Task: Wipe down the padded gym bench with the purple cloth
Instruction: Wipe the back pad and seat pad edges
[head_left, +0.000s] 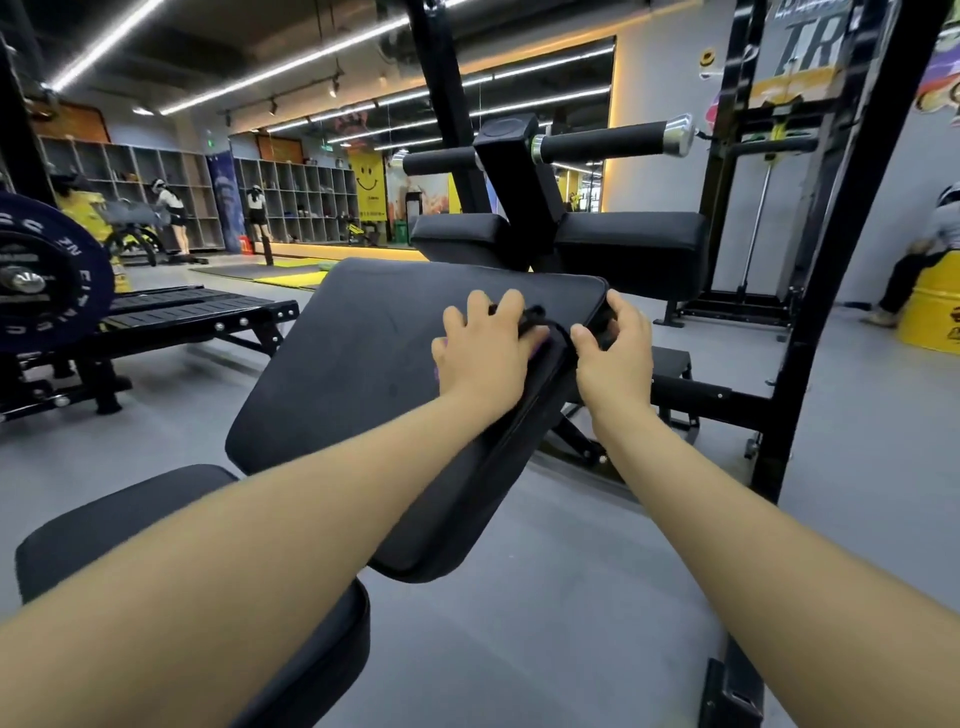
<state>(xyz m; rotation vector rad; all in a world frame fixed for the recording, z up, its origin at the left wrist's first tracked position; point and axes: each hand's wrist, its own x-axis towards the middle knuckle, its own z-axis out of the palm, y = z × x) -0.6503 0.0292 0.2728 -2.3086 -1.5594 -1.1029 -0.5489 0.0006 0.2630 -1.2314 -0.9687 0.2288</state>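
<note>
Pressing down near the top right edge of the black backrest pad (363, 364), the left hand (480, 345) has its fingers spread and bent over a dark wad, with only slivers of purple cloth (540, 340) peeking out at its 3 o'clock side and under the palm at 7 o'clock. Most of the cloth is hidden beneath that hand. Over at 3 o'clock from it, the right hand (615, 345) curls its fingers and thumb round the pad's right edge, gripping the upholstery just beside the cloth. The pad tilts up and away, its top end toward 12 o'clock; the seat pad (130, 512) sits low at 7 o'clock, partly behind the left forearm. Beyond the backrest, at 12 o'clock, two black knee pads (631, 239) and foam rollers (605, 143) ride on a black frame. A loaded weight plate (52, 270) shows at 9 o'clock, a yellow drum (932, 317) at 3 o'clock.
</note>
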